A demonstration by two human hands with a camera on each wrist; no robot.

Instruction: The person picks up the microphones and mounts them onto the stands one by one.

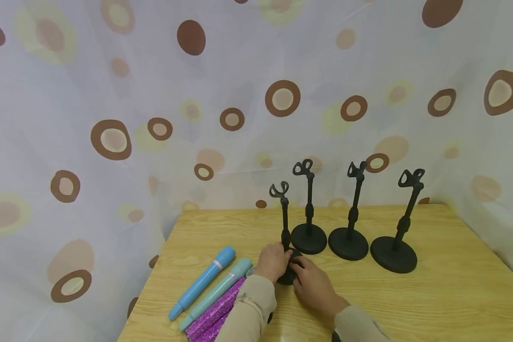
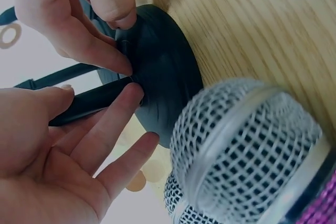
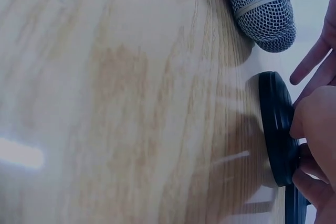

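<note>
A black microphone stand (image 1: 285, 219) with a round base (image 2: 170, 69) and a forked clip on top stands upright between both hands. My left hand (image 1: 272, 262) holds the lower pole between thumb and fingers, its other fingers spread beside the base in the left wrist view. Across from it, my right hand (image 1: 315, 286) grips the stand low down, thumb and fingertips at the foot of the pole. In the right wrist view the base (image 3: 276, 129) shows edge-on, with the right fingers (image 3: 315, 124) over it.
Three similar stands, a left one (image 1: 308, 237), a middle one (image 1: 348, 243) and a right one (image 1: 394, 254), stand behind and rightward. Left lie a blue microphone (image 1: 202, 283), a pale green microphone (image 1: 217, 294) and glittery purple microphones (image 1: 215, 308) with silver mesh heads (image 2: 247, 140). A patterned curtain hangs behind.
</note>
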